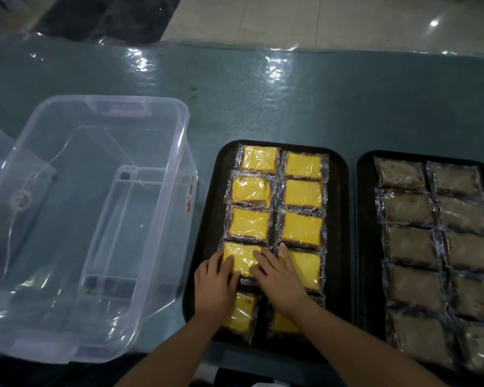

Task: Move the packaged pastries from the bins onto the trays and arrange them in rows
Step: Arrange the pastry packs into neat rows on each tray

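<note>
Both hands lie flat on one yellow pastry [242,261] in the left column of the middle tray [337,247]: left hand [214,286] at its near left corner, right hand [277,277] across its right edge, fingers [287,256] straight and spread. Yellow pastries fill that tray in two columns. Right, a second tray [365,247] holds brown pastries [408,244]. Left, a clear bin [95,219] sits on the counter [263,107].

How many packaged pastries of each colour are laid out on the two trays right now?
Yellow pastries, on the left tray: 10, two columns of five, with both hands resting on the nearer ones.
Brown pastries, on the right tray: 10, also two columns of five.
Total: 20 packages.
</note>
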### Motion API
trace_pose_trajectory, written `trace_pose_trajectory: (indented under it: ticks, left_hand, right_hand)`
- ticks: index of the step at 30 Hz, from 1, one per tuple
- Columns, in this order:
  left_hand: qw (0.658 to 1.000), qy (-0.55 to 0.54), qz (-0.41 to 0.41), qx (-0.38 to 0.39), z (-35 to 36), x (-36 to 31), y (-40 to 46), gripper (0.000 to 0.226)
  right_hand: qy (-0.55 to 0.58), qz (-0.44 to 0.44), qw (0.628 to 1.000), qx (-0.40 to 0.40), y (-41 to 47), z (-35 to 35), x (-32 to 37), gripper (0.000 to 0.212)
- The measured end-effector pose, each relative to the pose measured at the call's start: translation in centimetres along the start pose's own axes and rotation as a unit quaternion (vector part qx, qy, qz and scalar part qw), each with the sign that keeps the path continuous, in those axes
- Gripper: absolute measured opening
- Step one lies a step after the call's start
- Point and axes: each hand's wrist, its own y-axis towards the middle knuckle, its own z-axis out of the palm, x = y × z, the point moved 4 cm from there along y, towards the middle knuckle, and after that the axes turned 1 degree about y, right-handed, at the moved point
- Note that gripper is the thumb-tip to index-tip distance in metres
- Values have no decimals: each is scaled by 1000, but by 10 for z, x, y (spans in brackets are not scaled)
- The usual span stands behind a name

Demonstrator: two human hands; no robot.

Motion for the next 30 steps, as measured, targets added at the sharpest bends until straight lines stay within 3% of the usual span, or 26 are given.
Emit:
trace_pose_trajectory:
  ticks: [4,9,13,16,19,30]
  left_hand:
    - [1000,4,-3,3,-1,-1,2,48]
    - [1000,-14,19,-19,-2,4,-7,50]
    - [988,-39,141,-49,-4,12,-41,44]
    - [976,-40,213,4,6,31,-71,46]
    - [967,-16,250,51,12,47,-84,49]
    - [930,97,348,71,7,51,-70,50]
  right_hand:
    - [2,5,1000,11,3,6,-1,63]
    - [36,-24,997,-58,-9,-4,8,52]
    - [44,-108,992,-50,-44,8,32,49]
    - [42,-144,988,-36,-66,26,50,44]
    - [41,-139,989,-13,-74,34,58,46]
    - [20,-126,990,-55,-80,33,51,35]
